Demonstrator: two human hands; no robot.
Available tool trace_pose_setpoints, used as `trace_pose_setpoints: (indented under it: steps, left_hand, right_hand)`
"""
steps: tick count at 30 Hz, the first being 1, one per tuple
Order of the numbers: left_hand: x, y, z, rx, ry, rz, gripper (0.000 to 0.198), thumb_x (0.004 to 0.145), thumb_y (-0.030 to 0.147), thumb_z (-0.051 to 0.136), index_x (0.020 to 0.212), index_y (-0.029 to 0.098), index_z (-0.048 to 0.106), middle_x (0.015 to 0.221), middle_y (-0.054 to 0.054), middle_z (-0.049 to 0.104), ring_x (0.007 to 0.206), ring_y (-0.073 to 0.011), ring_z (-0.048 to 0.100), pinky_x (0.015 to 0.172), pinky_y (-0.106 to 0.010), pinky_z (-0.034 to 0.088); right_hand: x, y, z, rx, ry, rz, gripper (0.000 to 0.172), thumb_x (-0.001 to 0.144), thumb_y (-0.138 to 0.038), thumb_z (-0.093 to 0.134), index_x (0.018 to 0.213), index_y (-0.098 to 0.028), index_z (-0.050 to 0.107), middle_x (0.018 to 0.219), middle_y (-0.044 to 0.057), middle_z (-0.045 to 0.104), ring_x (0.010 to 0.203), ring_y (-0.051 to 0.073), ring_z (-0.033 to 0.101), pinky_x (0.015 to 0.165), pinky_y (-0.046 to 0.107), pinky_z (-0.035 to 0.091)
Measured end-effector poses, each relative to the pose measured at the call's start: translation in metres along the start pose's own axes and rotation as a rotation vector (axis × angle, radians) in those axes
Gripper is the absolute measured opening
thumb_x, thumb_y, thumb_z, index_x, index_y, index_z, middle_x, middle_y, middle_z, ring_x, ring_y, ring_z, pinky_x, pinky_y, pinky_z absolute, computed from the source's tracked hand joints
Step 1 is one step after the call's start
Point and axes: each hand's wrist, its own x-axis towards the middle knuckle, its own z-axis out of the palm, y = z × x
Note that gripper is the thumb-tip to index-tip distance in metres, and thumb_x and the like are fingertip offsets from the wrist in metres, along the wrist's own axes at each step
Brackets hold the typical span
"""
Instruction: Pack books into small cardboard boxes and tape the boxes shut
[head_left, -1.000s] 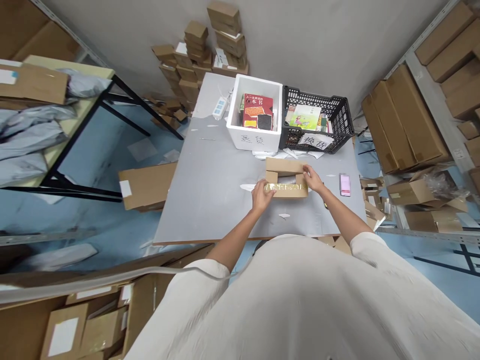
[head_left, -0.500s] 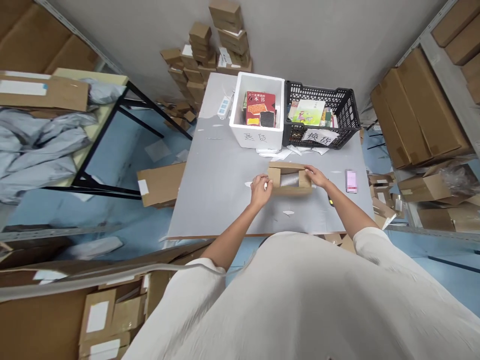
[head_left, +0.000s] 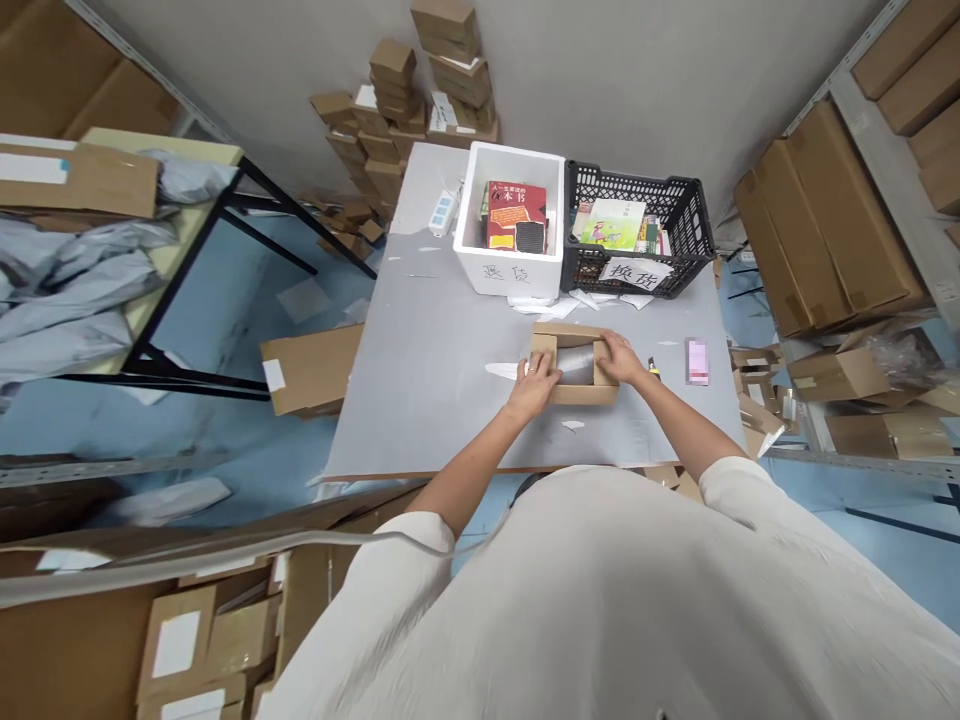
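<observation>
A small open cardboard box point(head_left: 574, 393) lies on the grey table point(head_left: 442, 370) in front of me, with a grey wrapped item point(head_left: 576, 362) inside it. My left hand point(head_left: 534, 380) grips the box's left end, fingers curled over the left flap. My right hand point(head_left: 619, 358) holds the right end, fingers bent over the right flap and edge. Both hands frame the opening from either side.
A white foam box point(head_left: 510, 270) with a red book and a black crate point(head_left: 637, 240) of books stand at the table's far edge. A pink item point(head_left: 696, 361) and a small dark tool point(head_left: 653, 367) lie right of the box. Cardboard boxes point(head_left: 307, 370) crowd the floor and shelves.
The box's front flap with gold tape has been laid down and the grey item now shows inside. My left hand moved from beside the box onto its left flap.
</observation>
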Motion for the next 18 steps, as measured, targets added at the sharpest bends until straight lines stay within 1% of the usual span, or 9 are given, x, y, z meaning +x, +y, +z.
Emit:
trace_pose_setpoints:
  steps: [2, 3, 5, 7, 9, 11, 13, 16, 18]
  left_hand:
    - [0.006, 0.003, -0.001, 0.019, -0.003, 0.009, 0.051, 0.082, 0.012, 0.082, 0.130, 0.030, 0.080, 0.187, -0.016, 0.039, 0.177, -0.0469, 0.026, 0.141, -0.079, 0.017]
    - [0.005, 0.003, -0.001, 0.025, 0.004, 0.013, 0.052, 0.082, 0.012, 0.082, 0.131, 0.030, 0.079, 0.188, -0.015, 0.038, 0.178, -0.0470, 0.025, 0.141, -0.080, 0.016]
    - [-0.003, 0.003, -0.003, 0.035, 0.038, 0.016, 0.063, 0.083, 0.013, 0.083, 0.143, 0.030, 0.075, 0.190, -0.017, 0.035, 0.179, -0.0468, 0.024, 0.142, -0.080, 0.013]
    - [-0.017, 0.001, -0.005, 0.038, 0.106, -0.019, 0.076, 0.085, 0.018, 0.086, 0.157, 0.028, 0.065, 0.192, -0.020, 0.029, 0.180, -0.0472, 0.021, 0.142, -0.080, 0.010]
    - [-0.030, -0.004, -0.007, 0.037, 0.196, -0.116, 0.086, 0.088, 0.029, 0.089, 0.167, 0.025, 0.054, 0.193, -0.024, 0.024, 0.181, -0.0494, 0.015, 0.140, -0.082, 0.007]
    - [-0.037, -0.011, -0.007, 0.036, 0.260, -0.211, 0.094, 0.090, 0.041, 0.091, 0.171, 0.021, 0.049, 0.192, -0.028, 0.023, 0.180, -0.0519, 0.015, 0.140, -0.083, 0.006]
    - [-0.037, -0.021, -0.007, 0.020, 0.254, -0.229, 0.095, 0.091, 0.045, 0.090, 0.172, 0.019, 0.049, 0.188, -0.031, 0.030, 0.178, -0.0525, 0.022, 0.140, -0.080, 0.011]
    - [-0.021, -0.038, -0.007, -0.039, 0.136, -0.159, 0.095, 0.090, 0.040, 0.090, 0.173, 0.020, 0.049, 0.179, -0.029, 0.047, 0.167, -0.0501, 0.046, 0.139, -0.070, 0.028]
    - [-0.005, -0.048, -0.008, -0.059, 0.046, -0.139, 0.106, 0.084, 0.042, 0.094, 0.177, 0.023, 0.045, 0.183, -0.027, 0.042, 0.158, -0.0499, 0.057, 0.133, -0.064, 0.041]
  right_hand:
    - [-0.001, -0.002, 0.001, -0.031, 0.000, 0.024, 0.081, 0.090, -0.035, 0.066, 0.168, -0.015, 0.055, 0.178, 0.019, 0.053, 0.169, 0.038, 0.042, 0.143, 0.064, 0.033]
    - [-0.001, -0.003, 0.002, -0.042, 0.001, 0.035, 0.080, 0.091, -0.035, 0.066, 0.168, -0.015, 0.054, 0.179, 0.019, 0.053, 0.169, 0.038, 0.042, 0.143, 0.063, 0.034]
    - [-0.002, -0.006, 0.002, -0.053, 0.006, 0.055, 0.077, 0.094, -0.037, 0.066, 0.167, -0.017, 0.055, 0.179, 0.017, 0.053, 0.169, 0.038, 0.042, 0.142, 0.062, 0.036]
    - [-0.004, -0.010, 0.002, -0.061, 0.012, 0.076, 0.074, 0.096, -0.038, 0.067, 0.166, -0.019, 0.055, 0.179, 0.016, 0.053, 0.168, 0.039, 0.042, 0.140, 0.064, 0.039]
    - [-0.005, -0.015, 0.002, -0.077, 0.015, 0.098, 0.073, 0.097, -0.040, 0.067, 0.166, -0.019, 0.055, 0.179, 0.017, 0.052, 0.168, 0.042, 0.041, 0.137, 0.066, 0.042]
    - [-0.006, -0.020, 0.003, -0.097, 0.018, 0.122, 0.073, 0.098, -0.041, 0.067, 0.166, -0.018, 0.054, 0.180, 0.020, 0.051, 0.168, 0.044, 0.040, 0.134, 0.067, 0.045]
    - [-0.006, -0.024, 0.005, -0.112, 0.031, 0.144, 0.074, 0.098, -0.045, 0.070, 0.165, -0.018, 0.053, 0.179, 0.021, 0.050, 0.168, 0.045, 0.040, 0.132, 0.068, 0.045]
    - [-0.005, -0.028, 0.011, -0.109, 0.069, 0.155, 0.076, 0.095, -0.048, 0.076, 0.162, -0.022, 0.053, 0.176, 0.022, 0.053, 0.168, 0.046, 0.039, 0.133, 0.071, 0.042]
    - [-0.005, -0.030, 0.016, -0.104, 0.082, 0.154, 0.080, 0.093, -0.049, 0.078, 0.163, -0.022, 0.051, 0.177, 0.022, 0.051, 0.169, 0.047, 0.036, 0.134, 0.073, 0.038]
